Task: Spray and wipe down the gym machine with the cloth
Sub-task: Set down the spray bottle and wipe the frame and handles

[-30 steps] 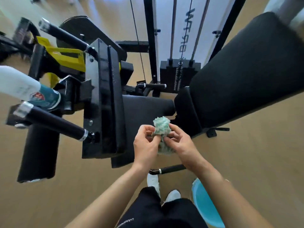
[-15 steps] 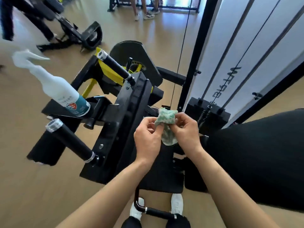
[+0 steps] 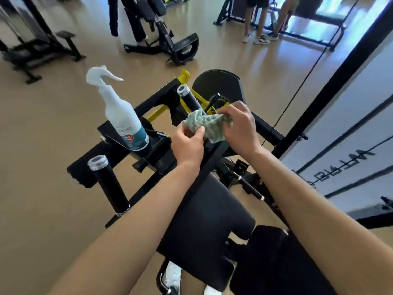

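Green cloth (image 3: 205, 127) pinched, spray bottle (image 3: 121, 117) on machine (image 3: 204, 222)

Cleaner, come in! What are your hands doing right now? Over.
Left hand and right hand both pinching the cloth. Spray bottle parked on the machine, untouched. Nothing blocking.

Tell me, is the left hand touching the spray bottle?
Apart. The head view shows black machine frame between the spray bottle and the left hand, which pinches the cloth instead.

A single wide-angle head view looks forward and down, close over the gym machine (image 3: 204, 220).
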### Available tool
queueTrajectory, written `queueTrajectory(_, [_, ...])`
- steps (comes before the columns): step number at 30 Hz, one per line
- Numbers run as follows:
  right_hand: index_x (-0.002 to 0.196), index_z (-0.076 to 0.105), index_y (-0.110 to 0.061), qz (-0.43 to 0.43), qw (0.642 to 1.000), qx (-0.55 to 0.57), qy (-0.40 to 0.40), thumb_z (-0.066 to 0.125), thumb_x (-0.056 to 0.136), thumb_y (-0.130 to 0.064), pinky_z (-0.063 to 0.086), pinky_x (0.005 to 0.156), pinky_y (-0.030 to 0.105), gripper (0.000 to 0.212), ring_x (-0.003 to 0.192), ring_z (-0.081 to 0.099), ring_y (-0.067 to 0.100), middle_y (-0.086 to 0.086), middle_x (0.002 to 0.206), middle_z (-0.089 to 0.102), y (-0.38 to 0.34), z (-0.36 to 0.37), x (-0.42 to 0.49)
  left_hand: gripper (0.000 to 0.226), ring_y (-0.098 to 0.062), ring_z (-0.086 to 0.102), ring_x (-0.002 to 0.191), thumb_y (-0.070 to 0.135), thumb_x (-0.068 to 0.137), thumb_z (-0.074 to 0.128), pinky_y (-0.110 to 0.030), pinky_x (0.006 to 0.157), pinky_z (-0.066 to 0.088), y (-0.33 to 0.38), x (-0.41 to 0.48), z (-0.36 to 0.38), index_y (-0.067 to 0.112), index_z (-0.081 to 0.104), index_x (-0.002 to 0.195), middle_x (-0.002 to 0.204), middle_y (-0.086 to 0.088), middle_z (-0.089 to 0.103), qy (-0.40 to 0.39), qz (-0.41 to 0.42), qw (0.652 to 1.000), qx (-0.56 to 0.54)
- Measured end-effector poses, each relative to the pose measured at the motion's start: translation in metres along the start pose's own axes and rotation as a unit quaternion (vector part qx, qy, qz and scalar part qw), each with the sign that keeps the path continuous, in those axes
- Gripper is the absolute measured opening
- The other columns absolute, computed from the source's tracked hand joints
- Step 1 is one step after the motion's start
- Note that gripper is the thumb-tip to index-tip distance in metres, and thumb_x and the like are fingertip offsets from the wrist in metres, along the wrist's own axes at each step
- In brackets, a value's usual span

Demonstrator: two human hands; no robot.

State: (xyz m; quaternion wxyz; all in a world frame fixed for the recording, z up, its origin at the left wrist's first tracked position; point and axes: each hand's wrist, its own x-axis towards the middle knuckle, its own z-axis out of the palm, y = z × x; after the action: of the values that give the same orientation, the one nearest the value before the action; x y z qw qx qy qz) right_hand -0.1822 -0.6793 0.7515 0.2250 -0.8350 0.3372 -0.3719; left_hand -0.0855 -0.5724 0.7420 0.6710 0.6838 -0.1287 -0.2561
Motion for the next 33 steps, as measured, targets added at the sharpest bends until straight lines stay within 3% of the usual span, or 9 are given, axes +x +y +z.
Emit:
queueTrajectory(6, [0.092,0.075,-0.008,-0.026,0.999,-0.016,0.019,0.065,0.080,0.006,0.050,0.079,0.036,0.021,0.094,0.060,0.031,0.009,0.096,0.061,0.014,0.029,0.046,0.036,-0.021,0.074,0.093,0.015,0.087,0.081,-0.047,0.090,0.063,-0.011,0.028,0.017,0.023,0.054,0.109,0.098,-0.003,0.072,0.089,-0.047,0.991,-0.088])
queueTrajectory(10, [0.091,0.072,-0.013,0.070,0.992,-0.101,-0.033,0.078,0.086,-0.023,0.045,0.085,0.038,0.013,0.105,0.054,0.028,0.005,0.102,0.063,0.021,0.048,0.050,0.040,-0.016,0.074,0.096,0.006,0.091,0.075,-0.043,0.092,0.062,-0.019,0.044,0.029,0.030,0.052,0.114,0.103,0.000,0.072,0.094,-0.069,0.989,-0.088])
queueTrajectory(14, [0.082,0.074,-0.015,0.145,0.986,0.003,-0.087,0.066,0.091,-0.016,0.037,0.068,0.029,0.013,0.072,0.058,0.015,-0.001,0.076,0.067,0.018,0.050,0.042,0.043,-0.013,0.069,0.097,-0.002,0.092,0.070,-0.027,0.087,0.056,-0.016,0.052,0.034,0.025,0.052,0.120,0.102,0.009,0.065,0.085,-0.052,0.994,-0.054])
queueTrajectory(16, [0.090,0.076,-0.014,0.136,0.982,0.044,-0.122,0.064,0.089,-0.011,0.042,0.064,0.027,0.013,0.071,0.057,0.013,-0.001,0.079,0.066,0.016,0.047,0.036,0.042,-0.017,0.067,0.097,-0.003,0.089,0.070,-0.025,0.084,0.052,-0.014,0.057,0.035,0.017,0.051,0.121,0.104,0.006,0.062,0.115,-0.056,0.991,-0.035])
queueTrajectory(20, [0.109,0.077,-0.020,0.103,0.977,0.065,-0.175,0.071,0.090,-0.015,0.041,0.064,0.006,0.021,0.077,0.059,0.003,-0.007,0.087,0.067,0.015,0.044,0.039,0.033,-0.019,0.068,0.095,-0.003,0.087,0.071,-0.030,0.086,0.057,-0.011,0.065,0.037,0.017,0.059,0.111,0.105,0.001,0.067,0.124,-0.053,0.991,0.013])
queueTrajectory(24, [0.103,0.077,-0.018,0.084,0.975,0.049,-0.198,0.067,0.090,-0.006,0.048,0.061,0.020,0.020,0.058,0.051,-0.002,-0.010,0.069,0.063,0.017,0.042,0.051,0.023,-0.023,0.074,0.097,0.000,0.093,0.063,-0.040,0.092,0.062,-0.013,0.069,0.034,0.019,0.074,0.096,0.095,0.001,0.075,0.040,-0.074,0.996,0.023])
queueTrajectory(27, [0.103,0.076,-0.015,0.065,0.973,0.049,-0.218,0.065,0.093,-0.007,0.056,0.075,0.040,0.016,0.068,0.057,0.006,0.000,0.080,0.071,0.014,0.039,0.056,0.030,-0.023,0.075,0.099,0.000,0.097,0.059,-0.044,0.097,0.061,-0.010,0.064,0.030,0.023,0.076,0.089,0.094,-0.001,0.077,-0.020,-0.055,0.998,-0.019])
queueTrajectory(31, [0.139,0.064,-0.029,0.019,0.976,0.073,-0.206,0.058,0.092,-0.003,0.056,0.091,0.026,0.054,0.096,0.068,0.002,-0.009,0.108,0.076,-0.007,0.039,0.067,0.031,-0.018,0.075,0.104,0.004,0.099,0.061,-0.044,0.099,0.060,0.002,0.061,0.020,0.031,0.076,0.104,0.101,0.004,0.079,-0.025,0.032,0.997,-0.067])
queueTrajectory(33, [0.152,0.050,-0.033,0.008,0.976,0.063,-0.208,0.055,0.094,-0.001,0.051,0.088,0.014,0.066,0.093,0.066,0.000,-0.012,0.112,0.072,-0.018,0.039,0.077,0.029,-0.017,0.075,0.105,0.004,0.098,0.062,-0.043,0.099,0.060,0.011,0.067,0.015,0.021,0.076,0.116,0.105,0.003,0.079,-0.011,0.074,0.994,-0.077])
